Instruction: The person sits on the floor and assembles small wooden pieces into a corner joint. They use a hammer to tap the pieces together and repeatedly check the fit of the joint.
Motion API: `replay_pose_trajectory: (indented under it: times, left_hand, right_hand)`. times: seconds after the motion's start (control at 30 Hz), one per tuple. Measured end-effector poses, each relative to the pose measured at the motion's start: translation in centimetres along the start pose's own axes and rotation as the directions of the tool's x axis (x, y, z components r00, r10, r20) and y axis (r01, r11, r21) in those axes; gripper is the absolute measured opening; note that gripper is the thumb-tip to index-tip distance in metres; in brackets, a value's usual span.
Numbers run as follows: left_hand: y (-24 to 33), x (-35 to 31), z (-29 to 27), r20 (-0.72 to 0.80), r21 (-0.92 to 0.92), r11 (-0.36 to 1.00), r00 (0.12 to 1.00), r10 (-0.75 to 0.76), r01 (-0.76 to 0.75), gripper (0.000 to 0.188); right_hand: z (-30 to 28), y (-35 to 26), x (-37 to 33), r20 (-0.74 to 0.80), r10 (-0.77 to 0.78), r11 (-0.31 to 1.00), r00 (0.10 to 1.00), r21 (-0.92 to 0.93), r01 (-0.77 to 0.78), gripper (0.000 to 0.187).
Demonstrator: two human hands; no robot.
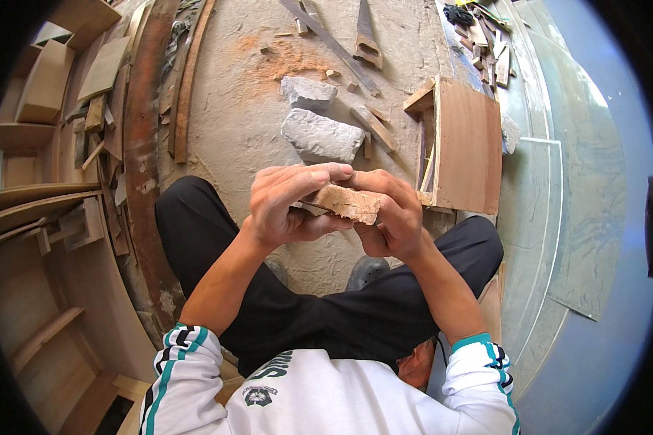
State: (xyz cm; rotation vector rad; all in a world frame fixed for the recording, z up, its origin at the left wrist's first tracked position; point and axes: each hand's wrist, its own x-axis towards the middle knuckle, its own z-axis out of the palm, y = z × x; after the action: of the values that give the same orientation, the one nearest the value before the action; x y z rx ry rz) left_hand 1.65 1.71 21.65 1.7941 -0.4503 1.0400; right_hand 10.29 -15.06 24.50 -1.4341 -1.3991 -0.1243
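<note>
"Tan wood right at the centre of the head view! You're holding a rough block (pixel 350 204) up in front of you, between your bent knees."

"And how are your hands set on it?"

"Your left hand (pixel 286 199) pinches its left end, fingers curled round it. Your right hand (pixel 392 214) grips the right end, fingers bent about the edge. How hard you press, I can't tell."

"What's lying beyond your hands?"

"Two pale stones on the floor: the larger stone (pixel 322 136) nearer you, the smaller stone (pixel 308 93) just behind. Farther out, orange dust (pixel 297 61) spreads over the ground, and a handsaw (pixel 367 45) lies right of it."

"And on your right?"

"A brown wooden box (pixel 468 145) stands near your right knee, with sheets of glass (pixel 533 239) past it. Scrap wood (pixel 495 54) piles up at the far right."

"Your left?"

"Wooden cabinet frames (pixel 40 304), and a long rusty-brown beam (pixel 142 167) running between them and your leg."
</note>
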Motion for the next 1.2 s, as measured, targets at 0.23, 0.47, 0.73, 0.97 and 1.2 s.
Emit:
replay_pose_trajectory:
  times: [0.23, 0.47, 0.73, 0.97, 1.2]
  left_hand:
    - [0.7, 1.1, -0.5, 0.045, 0.084, 0.996, 0.999, -0.021, 0.017, 0.057]
    - [1.8, 0.7, -0.2, 0.024, 0.069, 0.988, 0.990, -0.140, 0.138, 0.048]
    - [2.3, 0.7, -0.3, 0.041, 0.117, 0.984, 0.989, -0.141, 0.135, 0.041]
    - [2.4, 0.7, -0.5, 0.033, 0.158, 0.982, 0.994, -0.107, 0.101, 0.041]
    - [2.6, 0.9, -0.5, 0.044, 0.069, 0.976, 0.977, -0.208, 0.205, 0.045]
  right_hand:
    - [0.5, 0.1, -0.3, 0.000, 0.007, 1.000, 1.000, 0.020, -0.007, 0.023]
    - [0.7, 0.7, -0.7, 0.006, 0.006, 1.000, 1.000, 0.003, -0.006, 0.026]
    - [0.8, 0.8, -0.8, 0.029, -0.001, 1.000, 1.000, 0.012, 0.001, 0.028]
    - [1.1, 1.0, -0.8, 0.036, -0.016, 1.000, 0.999, 0.025, 0.016, 0.030]
    - [1.0, 1.1, -0.6, 0.047, 0.000, 1.000, 0.999, 0.006, 0.000, 0.028]
